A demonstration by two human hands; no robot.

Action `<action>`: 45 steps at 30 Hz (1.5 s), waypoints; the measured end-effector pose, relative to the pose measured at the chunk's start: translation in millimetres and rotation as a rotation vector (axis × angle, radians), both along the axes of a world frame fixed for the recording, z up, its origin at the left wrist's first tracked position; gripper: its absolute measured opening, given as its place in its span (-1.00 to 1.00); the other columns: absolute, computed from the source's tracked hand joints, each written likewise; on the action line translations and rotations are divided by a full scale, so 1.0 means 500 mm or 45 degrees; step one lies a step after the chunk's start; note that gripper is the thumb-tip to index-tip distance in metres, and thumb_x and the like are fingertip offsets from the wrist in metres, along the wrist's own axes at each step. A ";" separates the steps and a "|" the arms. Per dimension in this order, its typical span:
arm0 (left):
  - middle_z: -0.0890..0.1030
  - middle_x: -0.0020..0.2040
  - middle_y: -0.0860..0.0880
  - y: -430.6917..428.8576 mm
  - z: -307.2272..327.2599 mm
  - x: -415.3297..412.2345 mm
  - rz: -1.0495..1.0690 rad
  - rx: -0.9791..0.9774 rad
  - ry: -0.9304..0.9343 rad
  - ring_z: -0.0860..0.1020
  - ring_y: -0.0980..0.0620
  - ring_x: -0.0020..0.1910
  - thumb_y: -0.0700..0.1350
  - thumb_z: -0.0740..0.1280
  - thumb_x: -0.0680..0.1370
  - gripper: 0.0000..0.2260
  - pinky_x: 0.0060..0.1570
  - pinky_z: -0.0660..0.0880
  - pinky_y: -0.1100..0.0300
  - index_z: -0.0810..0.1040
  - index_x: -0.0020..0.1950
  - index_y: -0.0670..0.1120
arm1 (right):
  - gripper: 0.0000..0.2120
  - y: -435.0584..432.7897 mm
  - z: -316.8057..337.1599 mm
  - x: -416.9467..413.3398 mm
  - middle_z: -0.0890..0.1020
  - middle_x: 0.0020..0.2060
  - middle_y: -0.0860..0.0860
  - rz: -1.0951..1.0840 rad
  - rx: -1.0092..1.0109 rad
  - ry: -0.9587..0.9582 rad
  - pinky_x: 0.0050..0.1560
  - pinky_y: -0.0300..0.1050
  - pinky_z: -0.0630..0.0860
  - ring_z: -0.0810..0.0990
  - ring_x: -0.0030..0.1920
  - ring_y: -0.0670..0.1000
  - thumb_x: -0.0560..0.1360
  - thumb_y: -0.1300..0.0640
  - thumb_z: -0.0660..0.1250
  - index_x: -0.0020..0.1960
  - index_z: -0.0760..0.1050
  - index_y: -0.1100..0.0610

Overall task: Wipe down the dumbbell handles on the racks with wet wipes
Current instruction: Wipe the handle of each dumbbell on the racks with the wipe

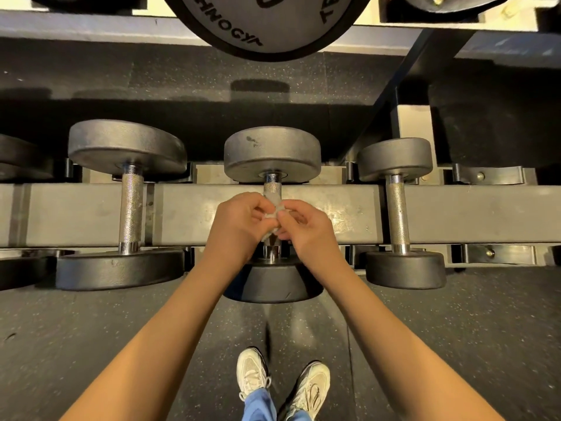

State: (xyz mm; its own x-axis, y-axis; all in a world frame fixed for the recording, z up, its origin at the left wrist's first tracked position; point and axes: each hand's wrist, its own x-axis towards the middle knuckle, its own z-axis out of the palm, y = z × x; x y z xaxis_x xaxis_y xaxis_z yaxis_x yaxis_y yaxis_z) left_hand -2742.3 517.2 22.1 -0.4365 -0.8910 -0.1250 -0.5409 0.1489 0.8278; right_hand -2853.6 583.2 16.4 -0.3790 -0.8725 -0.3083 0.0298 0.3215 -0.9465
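Three whole dumbbells across the rack (212, 214), left dumbbell (131, 205), middle dumbbell (272, 153) and right dumbbell (397, 208), and over the middle handle (272, 187) the left hand (239, 223) and right hand (306, 229) meet, both sets of fingers (261, 204) curled tight, pinching one crumpled white wet wipe (273, 212) right at the knurled grip.

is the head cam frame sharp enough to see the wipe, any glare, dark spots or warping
Head view: warm yellow light, mostly sharp; the wet wipe is small, pale and slightly soft; bright glints on the left dumbbell handle; deep shadow beneath the upper shelf hides the back of the rack; wide-angle stretch splays the forearms toward the bottom corners.
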 end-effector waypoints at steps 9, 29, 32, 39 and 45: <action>0.28 0.47 -0.05 -0.070 0.045 0.009 -0.051 -0.454 -0.227 0.22 0.02 0.45 -0.12 0.19 0.63 -0.59 0.41 0.17 0.19 0.28 0.48 -0.12 | -0.87 -0.037 -0.031 -0.007 0.59 -0.31 0.00 -0.119 0.136 0.475 -0.32 -0.43 0.42 0.54 -0.34 -0.16 0.55 0.22 0.28 -0.01 0.61 0.18; 0.32 0.44 0.05 -0.084 0.030 0.012 -0.038 -0.422 -0.295 0.24 0.13 0.39 -0.09 0.16 0.64 -0.63 0.21 0.17 0.36 0.34 0.46 -0.03 | -0.88 -0.038 -0.053 -0.009 0.59 -0.18 0.04 -0.080 0.226 0.356 -0.09 -0.22 0.49 0.53 -0.25 -0.06 0.46 0.28 0.41 -0.01 0.62 0.24; 0.32 0.45 0.04 -0.083 0.030 0.011 -0.034 -0.423 -0.294 0.24 0.11 0.41 -0.11 0.17 0.64 -0.62 0.23 0.17 0.35 0.33 0.46 -0.04 | -0.96 -0.069 -0.049 -0.011 0.60 -0.28 0.09 -0.221 0.154 0.323 -0.12 -0.18 0.47 0.50 -0.30 -0.10 0.46 0.28 0.39 -0.12 0.61 0.25; 0.35 0.43 -0.02 -0.078 0.026 0.011 -0.030 -0.469 -0.262 0.28 0.06 0.40 -0.15 0.18 0.64 -0.63 0.30 0.17 0.32 0.35 0.45 -0.10 | -0.95 -0.049 -0.056 -0.022 0.51 -0.33 -0.10 0.017 0.261 0.409 -0.21 -0.34 0.44 0.45 -0.34 -0.15 0.45 0.26 0.42 -0.09 0.61 0.19; 0.32 0.44 0.04 -0.076 0.028 0.005 0.024 -0.385 -0.202 0.26 0.11 0.41 -0.11 0.13 0.65 -0.62 0.28 0.18 0.32 0.31 0.48 -0.05 | -0.95 -0.040 -0.041 -0.026 0.51 -0.20 -0.03 0.087 0.273 0.510 -0.20 -0.50 0.41 0.48 -0.25 -0.08 0.45 0.27 0.39 -0.16 0.57 0.15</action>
